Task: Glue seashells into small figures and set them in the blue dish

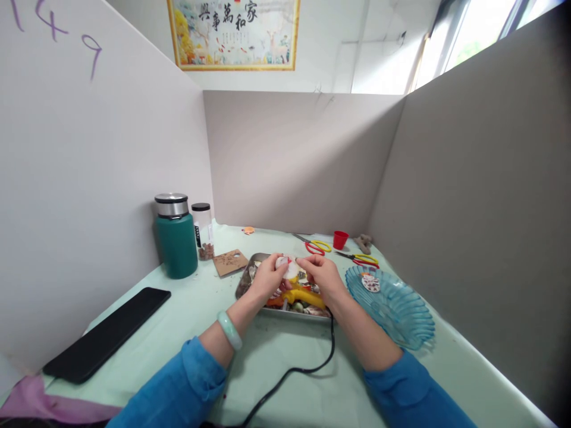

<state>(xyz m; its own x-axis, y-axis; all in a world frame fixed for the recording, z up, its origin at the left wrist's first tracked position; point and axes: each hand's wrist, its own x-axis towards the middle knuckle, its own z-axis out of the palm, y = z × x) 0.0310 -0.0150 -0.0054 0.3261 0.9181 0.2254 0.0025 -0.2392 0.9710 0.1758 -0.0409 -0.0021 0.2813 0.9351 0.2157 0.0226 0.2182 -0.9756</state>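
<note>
My left hand (268, 279) is closed on the edge of a small white disc (292, 271) with red marks, held up over a metal tray (254, 307). The fingers of my right hand (325, 277) are pinched together at the disc's right side; whatever is between them is too small to make out. Below both hands, a yellow glue gun (305, 296) lies on the tray among several small coloured pieces. Its black cord (332, 342) runs over the tray's front edge toward me. My hands hide part of the tray.
Left stand a green flask (176, 246), a clear jar (203, 235), a brown card (230, 263) and a black flat object (111, 333). Two pairs of scissors (316, 246) (359, 258), a red cup (340, 240) and a blue glass plate (401, 315) lie right. Partitions enclose the table.
</note>
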